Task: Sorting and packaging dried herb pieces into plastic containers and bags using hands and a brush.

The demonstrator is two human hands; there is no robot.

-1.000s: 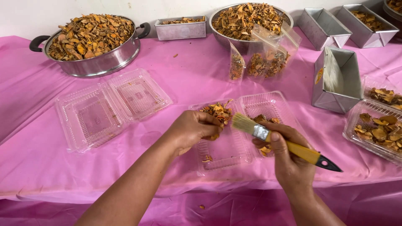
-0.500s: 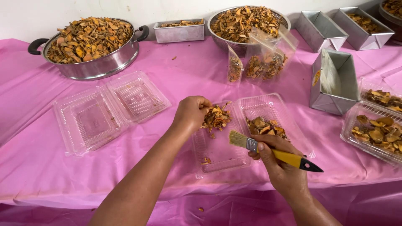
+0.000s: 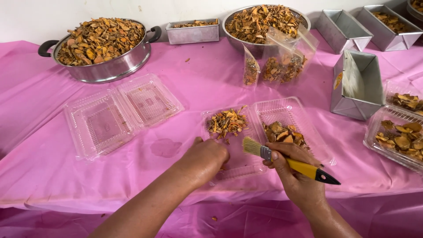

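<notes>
An open clear plastic clamshell box [image 3: 282, 110] lies in front of me on the pink tablecloth. Its left half holds a heap of dried orange-brown slices [image 3: 227, 122]; its right half holds larger slices [image 3: 282, 132]. My left hand [image 3: 207, 158] rests knuckles-up on the near end of the left half, fingers curled down; what is under them is hidden. My right hand [image 3: 293, 169] grips a yellow-handled paintbrush [image 3: 288, 162] with its bristles pointing left, just beside my left hand.
A second open clamshell [image 3: 121, 112] lies at the left. At the back stand a steel pot [image 3: 103, 44] and a colander [image 3: 264, 22] heaped with slices, metal tins [image 3: 354, 86], filled clear bags [image 3: 282, 61], and filled trays [image 3: 396, 136] at the right edge.
My left hand has drawn back from the heap of slices to the near end of the box's left half. The brush hand has barely moved in the last half second.
</notes>
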